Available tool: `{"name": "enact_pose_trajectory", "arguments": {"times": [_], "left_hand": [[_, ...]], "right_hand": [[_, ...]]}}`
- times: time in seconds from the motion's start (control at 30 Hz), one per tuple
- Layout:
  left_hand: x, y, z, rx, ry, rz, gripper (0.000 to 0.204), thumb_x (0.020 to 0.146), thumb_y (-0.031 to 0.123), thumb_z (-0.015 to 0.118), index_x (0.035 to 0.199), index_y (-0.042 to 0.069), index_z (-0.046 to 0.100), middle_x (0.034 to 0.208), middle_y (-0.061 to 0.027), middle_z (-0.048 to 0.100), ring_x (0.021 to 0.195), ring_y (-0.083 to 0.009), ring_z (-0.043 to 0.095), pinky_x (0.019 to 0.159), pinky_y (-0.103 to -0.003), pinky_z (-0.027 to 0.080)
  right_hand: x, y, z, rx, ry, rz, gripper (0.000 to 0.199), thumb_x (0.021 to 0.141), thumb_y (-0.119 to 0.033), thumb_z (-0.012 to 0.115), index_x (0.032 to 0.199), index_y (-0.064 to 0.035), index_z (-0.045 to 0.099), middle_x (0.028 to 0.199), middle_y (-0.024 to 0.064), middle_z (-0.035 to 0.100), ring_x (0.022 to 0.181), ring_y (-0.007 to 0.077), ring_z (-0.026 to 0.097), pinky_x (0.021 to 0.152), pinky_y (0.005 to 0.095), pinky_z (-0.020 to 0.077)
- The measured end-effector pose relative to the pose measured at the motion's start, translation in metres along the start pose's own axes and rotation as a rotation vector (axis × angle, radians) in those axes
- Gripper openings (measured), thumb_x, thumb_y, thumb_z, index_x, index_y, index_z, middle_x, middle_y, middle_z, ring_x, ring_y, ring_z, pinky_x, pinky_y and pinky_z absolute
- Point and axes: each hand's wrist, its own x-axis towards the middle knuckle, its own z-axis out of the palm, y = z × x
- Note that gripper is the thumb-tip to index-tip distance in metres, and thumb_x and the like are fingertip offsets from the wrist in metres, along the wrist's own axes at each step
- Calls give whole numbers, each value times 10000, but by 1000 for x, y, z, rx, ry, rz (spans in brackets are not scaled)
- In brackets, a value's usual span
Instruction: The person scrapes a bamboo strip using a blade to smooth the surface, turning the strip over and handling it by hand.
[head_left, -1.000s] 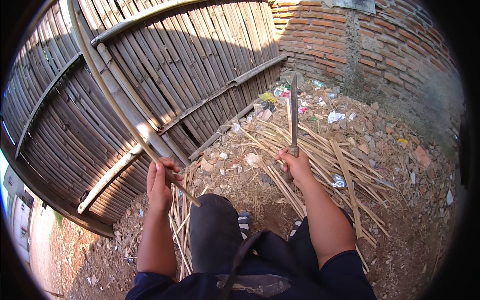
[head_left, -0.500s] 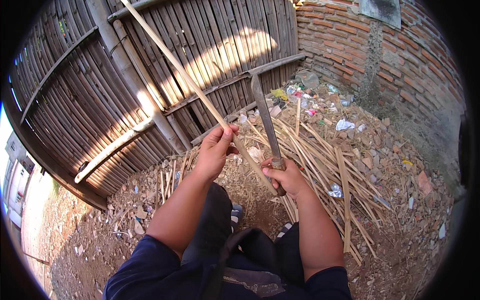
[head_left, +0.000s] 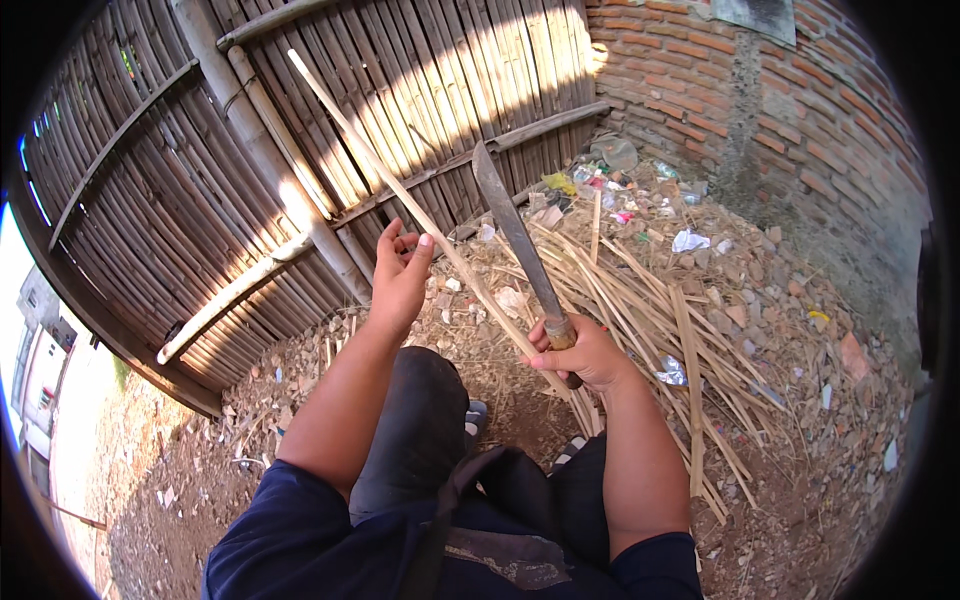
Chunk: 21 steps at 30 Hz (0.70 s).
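Note:
A long pale bamboo strip slants from the upper left down to my right hand. That hand is closed around the wooden handle of a machete, and the strip's lower part is pinched under its thumb. The dark blade points up and away, its tip near the fence's low rail. My left hand is open beside the strip, fingers apart and partly curled. Its thumb is close to the strip; whether it touches cannot be seen.
Many split bamboo strips lie in a heap on the ground, right of my feet. A bamboo fence stands ahead, meeting a brick wall on the right. Plastic litter and rubble gather in their corner.
My left hand has let go of the bamboo strip and moved slightly left. The strip has shifted down toward my right hand, bringing its far end into view. The machete tip has swung left.

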Motion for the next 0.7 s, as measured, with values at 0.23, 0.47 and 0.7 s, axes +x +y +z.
{"name": "enact_pose_trajectory", "arguments": {"times": [0.23,0.47,0.7], "left_hand": [[21,2,-100,1101,24,711,781,788,99,620,1524,56,364,1492,-228,398,1417,-441,356,1193,-527,281],[11,-16,-160,1270,-780,409,520,798,165,619,1312,90,593,1245,-218,621,1201,-417,571,1040,-512,454],[-35,-29,-202,1308,-764,145,254,886,277,576,1009,72,662,792,-222,680,811,-435,679,750,-548,528]], "right_hand": [[-17,0,-23,-8,-118,-63,362,770,-89,869,1062,-27,664,962,61,687,859,175,710,853,337,553],[-18,-1,-38,103,-248,-23,402,757,-87,871,1090,-4,662,1038,100,665,926,264,743,890,392,583],[-23,-15,-51,-83,137,-9,323,853,-221,832,1068,-40,672,759,-8,625,585,74,565,488,230,423]]}}
